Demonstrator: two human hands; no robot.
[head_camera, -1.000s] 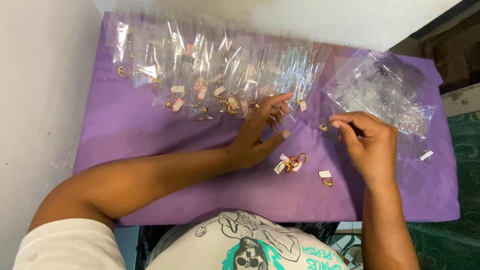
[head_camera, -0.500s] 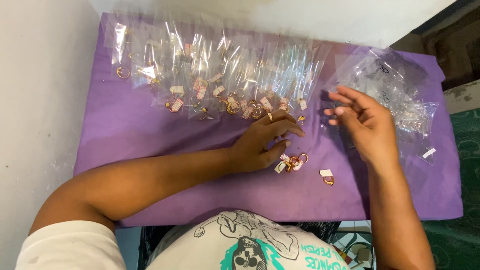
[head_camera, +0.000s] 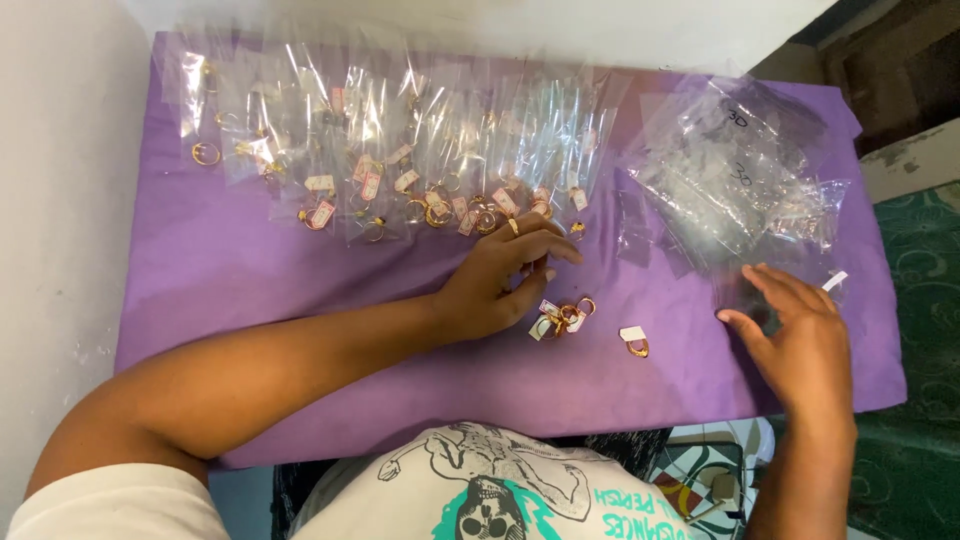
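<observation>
- Comparing the moment with the half second before, the right hand (head_camera: 800, 345) was found to have been carried down and outward, away from the middle of the purple cloth (head_camera: 250, 270), to the near edge of the heap of empty clear bags (head_camera: 740, 170).
- Its fingers (head_camera: 770, 283) were spread wide and flat, the tips laid on or just above a loose clear bag; nothing was seen to be pinched between them, whereas a second earlier they had been closed together over something small.
- The left hand (head_camera: 500, 280) had been left nearly where it was, resting on the cloth with its fingers loosely curled and slightly parted, empty, a gold ring worn on one finger.
- A small cluster of tagged gold rings (head_camera: 560, 318) lay just beside the left fingertips, touching or almost so.
- One single tagged ring (head_camera: 634, 342) lay apart, between the two hands.
- The row of bagged rings (head_camera: 400, 160) along the far side of the bench appeared unaltered.
- From this it was judged that another empty bag was being reached for, the loose rings not yet being bagged.
</observation>
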